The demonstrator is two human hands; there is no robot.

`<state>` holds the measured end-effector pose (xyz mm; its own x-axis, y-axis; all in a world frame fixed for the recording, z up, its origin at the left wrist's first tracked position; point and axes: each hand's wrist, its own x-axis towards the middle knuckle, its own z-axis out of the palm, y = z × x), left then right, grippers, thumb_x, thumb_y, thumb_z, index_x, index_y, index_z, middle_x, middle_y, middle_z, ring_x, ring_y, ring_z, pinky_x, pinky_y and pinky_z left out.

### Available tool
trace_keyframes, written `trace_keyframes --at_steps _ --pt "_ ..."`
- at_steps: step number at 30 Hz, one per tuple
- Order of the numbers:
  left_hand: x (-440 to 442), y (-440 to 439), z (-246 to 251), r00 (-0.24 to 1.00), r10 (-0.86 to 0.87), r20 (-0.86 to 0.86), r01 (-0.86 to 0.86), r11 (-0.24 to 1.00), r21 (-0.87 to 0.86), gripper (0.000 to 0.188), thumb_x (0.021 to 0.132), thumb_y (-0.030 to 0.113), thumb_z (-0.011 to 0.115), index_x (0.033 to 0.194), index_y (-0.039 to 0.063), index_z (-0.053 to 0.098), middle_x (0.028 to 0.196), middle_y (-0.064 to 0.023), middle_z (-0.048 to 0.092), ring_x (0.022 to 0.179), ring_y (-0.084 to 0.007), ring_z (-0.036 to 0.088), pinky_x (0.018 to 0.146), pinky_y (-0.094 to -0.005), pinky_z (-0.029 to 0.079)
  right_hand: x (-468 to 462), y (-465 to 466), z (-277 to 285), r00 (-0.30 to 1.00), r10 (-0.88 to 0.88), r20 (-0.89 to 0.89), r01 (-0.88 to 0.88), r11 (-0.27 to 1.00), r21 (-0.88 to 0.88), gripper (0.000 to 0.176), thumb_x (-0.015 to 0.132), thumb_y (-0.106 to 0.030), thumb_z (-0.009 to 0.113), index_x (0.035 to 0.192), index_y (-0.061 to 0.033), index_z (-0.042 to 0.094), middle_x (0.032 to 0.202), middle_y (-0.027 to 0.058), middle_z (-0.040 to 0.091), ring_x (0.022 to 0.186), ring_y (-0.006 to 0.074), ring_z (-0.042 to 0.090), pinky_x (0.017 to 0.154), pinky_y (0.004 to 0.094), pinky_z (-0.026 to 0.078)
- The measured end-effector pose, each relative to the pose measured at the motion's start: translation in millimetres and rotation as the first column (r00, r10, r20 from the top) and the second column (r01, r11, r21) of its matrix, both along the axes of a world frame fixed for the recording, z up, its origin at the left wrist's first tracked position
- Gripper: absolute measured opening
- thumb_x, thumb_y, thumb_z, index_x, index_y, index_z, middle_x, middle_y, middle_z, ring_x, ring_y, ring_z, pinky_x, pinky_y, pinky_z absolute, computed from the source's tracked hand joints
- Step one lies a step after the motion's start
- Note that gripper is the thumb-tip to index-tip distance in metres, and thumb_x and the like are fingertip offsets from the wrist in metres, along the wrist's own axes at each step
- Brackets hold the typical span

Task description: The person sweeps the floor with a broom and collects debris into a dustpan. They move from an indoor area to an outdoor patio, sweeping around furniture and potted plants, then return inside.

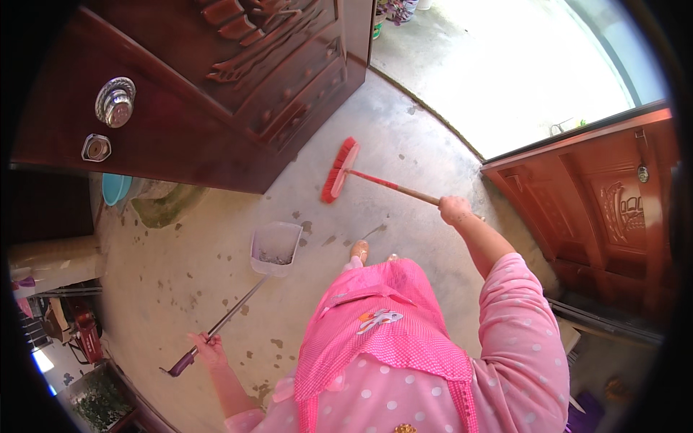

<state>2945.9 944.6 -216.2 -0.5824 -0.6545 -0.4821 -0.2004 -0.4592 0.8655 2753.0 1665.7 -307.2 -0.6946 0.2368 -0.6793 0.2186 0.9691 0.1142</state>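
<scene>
A red-bristled broom (342, 170) rests with its head on the concrete floor, and its wooden handle runs right to my right hand (453, 210), which is closed around it. On the left, my left hand (209, 351) grips the metal pole of a long-handled dustpan (276, 243) just above its purple grip end. The translucent pan is low over or on the floor, left of my feet, and holds dark debris. A pink checked apron (379, 319) covers my front.
A carved dark red door (189, 124) stands at upper left, another red door panel (595, 200) at right. Between them a threshold (433, 116) borders bright ground outside. A blue basin (116, 188) is behind the left door; a red machine (86, 333) stands far left.
</scene>
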Motion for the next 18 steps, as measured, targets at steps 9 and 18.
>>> trace_keyframes --at_steps 9,18 --pt "-118 125 -26 0.983 -0.171 0.073 0.168 0.985 0.044 0.042 0.090 0.051 0.054 0.076 0.014 0.038 0.071 0.0025 0.042 0.054 -0.0079 0.035 0.060 -0.0274 0.044 -21 121 67 0.922 -0.318 -0.220 0.301 0.947 -0.110 0.030 0.088 -0.036 0.055 0.103 -0.0144 0.067 0.097 0.0106 0.067 0.093 0.0293 0.064 0.080 0.0417 0.050" --pt "-247 344 -7 0.968 -0.211 0.139 0.210 0.977 0.018 0.042 0.092 0.049 0.052 0.074 0.015 0.036 0.072 0.0017 0.042 0.056 -0.0088 0.037 0.063 -0.0298 0.045 -228 203 -45 0.949 -0.250 -0.194 0.216 0.959 -0.181 0.024 0.094 -0.022 0.041 0.107 -0.0054 0.053 0.100 0.0197 0.065 0.096 0.0356 0.062 0.079 0.0466 0.050"
